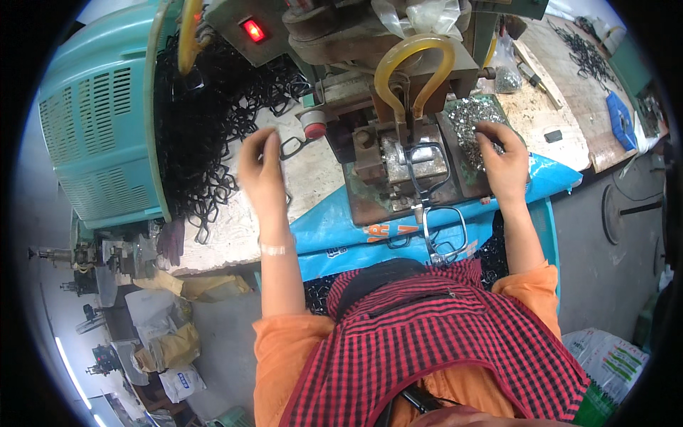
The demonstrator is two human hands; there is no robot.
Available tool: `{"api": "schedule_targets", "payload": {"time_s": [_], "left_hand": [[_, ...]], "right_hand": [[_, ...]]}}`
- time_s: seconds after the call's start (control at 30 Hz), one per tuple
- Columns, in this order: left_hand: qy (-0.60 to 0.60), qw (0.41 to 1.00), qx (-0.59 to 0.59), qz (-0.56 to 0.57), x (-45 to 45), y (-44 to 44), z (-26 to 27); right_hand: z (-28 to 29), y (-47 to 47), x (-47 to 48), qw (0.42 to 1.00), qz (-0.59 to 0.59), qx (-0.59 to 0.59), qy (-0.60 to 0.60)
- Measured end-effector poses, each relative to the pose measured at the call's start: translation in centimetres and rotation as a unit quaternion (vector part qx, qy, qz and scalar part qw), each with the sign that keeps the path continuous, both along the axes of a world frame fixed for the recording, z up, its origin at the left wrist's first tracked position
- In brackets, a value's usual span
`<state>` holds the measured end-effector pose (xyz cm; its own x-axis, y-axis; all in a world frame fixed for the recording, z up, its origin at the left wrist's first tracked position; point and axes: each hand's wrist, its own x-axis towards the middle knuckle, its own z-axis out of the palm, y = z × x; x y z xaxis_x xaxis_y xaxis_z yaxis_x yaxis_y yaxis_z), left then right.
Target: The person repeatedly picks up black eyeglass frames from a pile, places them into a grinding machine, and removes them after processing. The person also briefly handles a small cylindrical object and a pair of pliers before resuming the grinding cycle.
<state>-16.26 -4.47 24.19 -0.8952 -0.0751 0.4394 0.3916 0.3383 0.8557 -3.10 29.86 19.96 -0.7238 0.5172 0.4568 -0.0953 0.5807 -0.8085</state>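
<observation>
A black and clear eyeglass frame (pixel 445 208) sits at the fixture of a bench press machine (pixel 416 160), one rim over the metal block and the other hanging towards me. My left hand (pixel 265 173) is raised at the left, fingers curled and slightly blurred, beside a red push button (pixel 315 129). Just right of its fingertips is another dark frame (pixel 293 148); whether the hand touches it is unclear. My right hand (pixel 504 157) hovers over a pile of small metal parts (pixel 472 125), thumb and forefinger close together. Anything pinched there is too small to make out.
Many black eyeglass frames (pixel 213 176) are heaped at the left, partly inside a tipped turquoise crate (pixel 101 144). A looped yellow hose (pixel 448 48) hangs at the machine's front. Blue plastic sheeting (pixel 320 235) covers the table edge. A blue tray (pixel 620 123) stands far right.
</observation>
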Motion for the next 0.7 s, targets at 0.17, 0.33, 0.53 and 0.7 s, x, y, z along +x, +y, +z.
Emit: {"api": "schedule_targets", "payload": {"time_s": [0.17, 0.33, 0.53, 0.7], "left_hand": [[-0.04, 0.867, -0.496, 0.031, -8.5, 0.1, -11.7], [-0.009, 0.931, -0.362, 0.048, -4.7, 0.8, -13.2], [0.005, 0.999, 0.004, 0.05, -0.9, -1.4, -10.7], [-0.015, 0.985, 0.172, -0.022, -0.5, -0.1, -6.0]], "right_hand": [[0.1, -0.7, -1.5, 0.996, 0.004, 0.085, 0.001], [-1.3, 1.5, 3.6, 0.989, -0.063, 0.131, -0.024], [1.8, 0.7, 6.4, 0.996, 0.042, -0.063, -0.053], [8.3, -4.1, 0.5, 0.964, 0.196, -0.175, -0.045]]}}
